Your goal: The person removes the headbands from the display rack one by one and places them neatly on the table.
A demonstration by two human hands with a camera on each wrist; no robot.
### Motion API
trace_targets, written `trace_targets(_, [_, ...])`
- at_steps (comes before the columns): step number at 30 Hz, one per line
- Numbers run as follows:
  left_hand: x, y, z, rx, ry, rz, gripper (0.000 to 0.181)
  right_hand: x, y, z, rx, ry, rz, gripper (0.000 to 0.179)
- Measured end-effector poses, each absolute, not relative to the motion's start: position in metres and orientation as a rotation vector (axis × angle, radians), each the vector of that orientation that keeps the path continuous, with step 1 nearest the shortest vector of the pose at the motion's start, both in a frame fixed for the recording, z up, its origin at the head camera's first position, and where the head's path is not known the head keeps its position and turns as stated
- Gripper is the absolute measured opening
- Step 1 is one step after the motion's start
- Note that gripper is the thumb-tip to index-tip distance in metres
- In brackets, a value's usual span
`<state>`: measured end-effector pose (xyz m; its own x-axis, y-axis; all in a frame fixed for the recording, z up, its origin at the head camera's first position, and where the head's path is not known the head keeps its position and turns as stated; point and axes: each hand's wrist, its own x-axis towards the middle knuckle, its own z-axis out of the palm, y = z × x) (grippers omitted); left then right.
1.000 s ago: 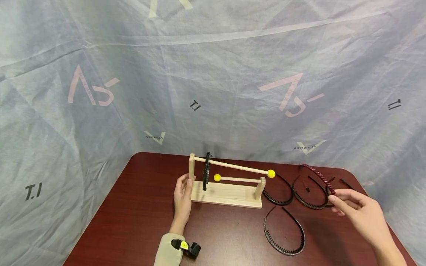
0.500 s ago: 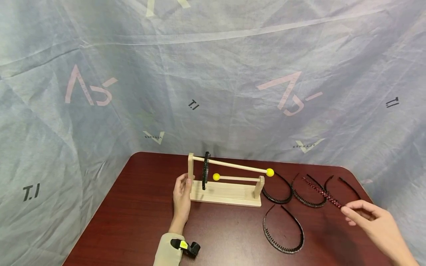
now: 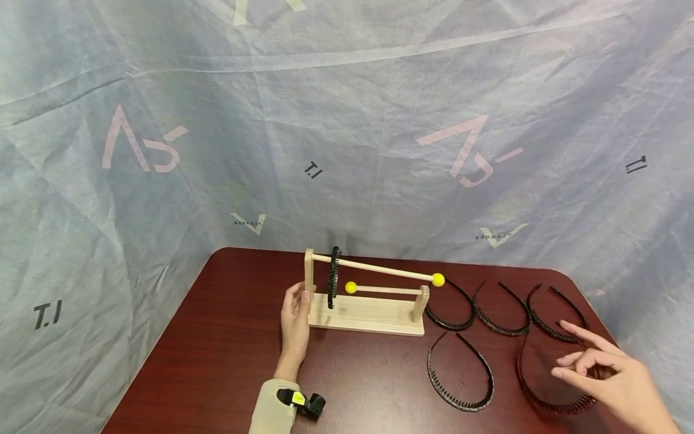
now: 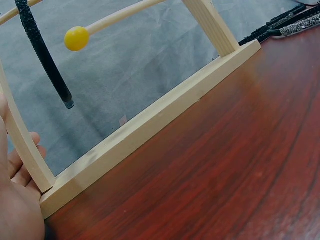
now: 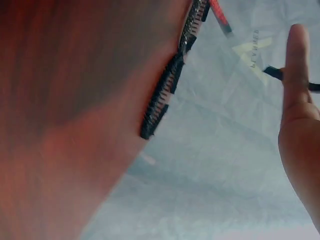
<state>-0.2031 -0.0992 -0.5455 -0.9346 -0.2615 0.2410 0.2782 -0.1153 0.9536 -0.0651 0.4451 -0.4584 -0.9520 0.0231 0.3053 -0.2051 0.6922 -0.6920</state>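
My left hand (image 3: 295, 325) grips the left upright of a pale wooden stand (image 3: 374, 318), thumb in front and fingers behind. The stand has two rods tipped with yellow balls. A black toothed headband (image 3: 334, 274) hangs on the upper rod near its left end. At the right, my right hand (image 3: 615, 377) holds a dark red toothed headband (image 3: 558, 408) by its right arm, the arch towards me. The index finger is stretched out and the thumb stands apart; curled fingers hide part of the band. In the right wrist view a finger (image 5: 298, 70) crosses a dark piece of band.
Three dark headbands lie in a row behind: one beside the stand (image 3: 452, 329), one in the middle (image 3: 504, 332), one at the right (image 3: 547, 328). Another headband (image 3: 463, 407) lies nearer on the brown table (image 3: 217, 361). Grey cloth (image 3: 347, 120) hangs around it.
My right hand has drawn the red headband away from the others, to the right and towards me, turning its arch to the front. The left hand keeps its grip on the stand.
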Motion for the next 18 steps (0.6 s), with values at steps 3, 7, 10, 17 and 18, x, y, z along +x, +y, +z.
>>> trace_targets(3, [-0.203, -0.100, -0.546, -0.019, -1.805, -2.116, 0.033, -0.063, 0.446, -0.462, 0.136, -2.616, 1.117, 0.028])
trace_targets(7, [-0.204, -0.101, -0.546, -0.022, -1.792, -2.126, 0.033, -0.060, 0.450, -0.468, 0.098, -2.629, 1.134, 0.025])
trace_targets(10, [-0.204, -0.101, -0.546, -0.021, -1.789, -2.123, 0.033, -0.059, 0.452, -0.475, 0.068, -2.629, 1.183, 0.019])
trace_targets(17, [-0.204, -0.100, -0.545, -0.023, -1.788, -2.128, 0.034, -0.057, 0.462, -0.496, -0.087, -2.764, 1.233, 0.043])
trace_targets(18, [-0.203, -0.100, -0.545, -0.024, -1.787, -2.129, 0.034, -0.058, 0.463, -0.497, -0.111, -2.806, 1.224, 0.047])
